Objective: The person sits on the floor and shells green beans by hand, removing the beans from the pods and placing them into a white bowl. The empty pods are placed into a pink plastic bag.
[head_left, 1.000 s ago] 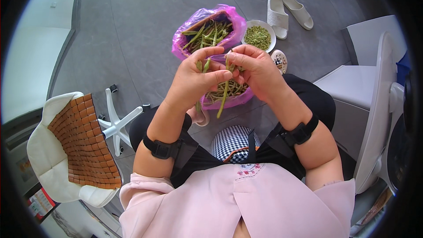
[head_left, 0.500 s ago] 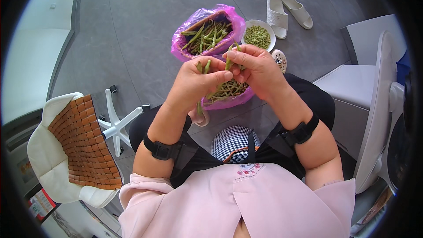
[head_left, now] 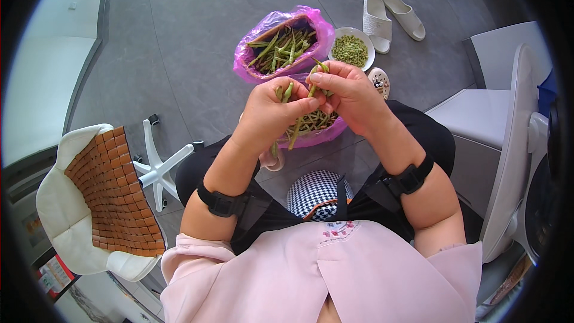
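Both hands are raised close together in front of me, over a purple plastic bag [head_left: 315, 138] holding many thin, brownish-green pods [head_left: 320, 121]. My left hand [head_left: 269, 107] is closed round a few green bean pods [head_left: 287, 92], whose ends stick out above and below the fist. My right hand [head_left: 354, 93] pinches a slim green bean pod [head_left: 313, 91], its thumb and fingertips nearly meeting the left thumb. The inner fingers are partly hidden. Beyond them stands another purple bag [head_left: 240, 63] with longer green pods [head_left: 281, 49]. Next to it, a white bowl [head_left: 371, 58] contains small shelled green beans [head_left: 350, 51].
White slippers [head_left: 378, 27] lie past the bowl, and a decorated clog [head_left: 380, 81] shows beside my right hand. A white chair with a brown woven mat [head_left: 104, 185] is at left, another white chair [head_left: 508, 143] at right. Between my legs sits a checked cushioned stool [head_left: 314, 191].
The hands have shifted only slightly. The pods in my left hand have tilted a little, and a long pod end now shows more plainly below the fingers.
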Demonstrator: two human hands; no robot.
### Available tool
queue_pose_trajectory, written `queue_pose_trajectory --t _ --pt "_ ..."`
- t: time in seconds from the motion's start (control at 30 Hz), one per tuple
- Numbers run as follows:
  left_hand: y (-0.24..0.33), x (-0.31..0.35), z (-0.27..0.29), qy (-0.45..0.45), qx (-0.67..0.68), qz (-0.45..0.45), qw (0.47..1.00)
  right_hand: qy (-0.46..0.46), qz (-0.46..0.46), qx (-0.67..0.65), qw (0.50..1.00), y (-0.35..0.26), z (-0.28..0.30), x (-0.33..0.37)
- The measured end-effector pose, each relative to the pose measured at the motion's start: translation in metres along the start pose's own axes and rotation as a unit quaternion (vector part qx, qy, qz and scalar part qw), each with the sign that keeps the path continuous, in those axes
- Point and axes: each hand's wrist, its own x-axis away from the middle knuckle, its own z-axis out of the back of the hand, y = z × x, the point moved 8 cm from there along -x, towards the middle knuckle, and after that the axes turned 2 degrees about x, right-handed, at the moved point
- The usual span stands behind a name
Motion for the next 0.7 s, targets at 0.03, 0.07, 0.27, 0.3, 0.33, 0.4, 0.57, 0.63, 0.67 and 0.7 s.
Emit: queue_pose_trajectory --t 0.03,0.07,0.27,0.3,0.33,0.4,0.57,0.63,0.67,0.7 --pt "0.000 0.000 0.001 0.005 -0.014 -0.009 1.000 -0.001 -0.002 -0.001 1.000 0.001 -0.001 0.000" --pt "0.001 0.000 0.001 0.007 -0.028 -0.016 0.999 0.001 -0.002 0.000 1.000 0.001 -0.001 0.000" --pt "0.000 0.000 -0.001 -0.004 -0.052 -0.038 0.998 0.023 -0.017 -0.001 1.000 0.003 -0.004 0.001" --pt "0.001 0.000 -0.002 -0.007 -0.052 -0.043 0.998 0.016 -0.022 -0.007 1.000 0.005 -0.003 0.001" --pt "0.002 0.000 -0.003 -0.011 -0.051 -0.047 0.998 0.010 -0.028 -0.014 0.999 0.007 -0.002 0.000" --pt "0.008 0.001 -0.002 -0.005 -0.068 -0.061 0.996 0.000 -0.040 -0.025 0.999 0.006 -0.001 0.000" --pt "0.010 0.001 0.006 0.005 -0.094 -0.072 0.993 0.008 -0.049 -0.047 0.998 0.003 -0.005 0.001" --pt "0.011 0.001 0.007 -0.002 -0.094 -0.077 0.993 0.006 -0.049 -0.050 0.998 0.003 -0.004 0.001" --pt "0.012 0.002 0.007 -0.004 -0.099 -0.079 0.992 0.002 -0.049 -0.047 0.998 0.003 -0.004 0.001" --pt "0.013 0.002 0.006 -0.006 -0.103 -0.082 0.991 -0.003 -0.048 -0.043 0.998 0.002 -0.004 0.001"
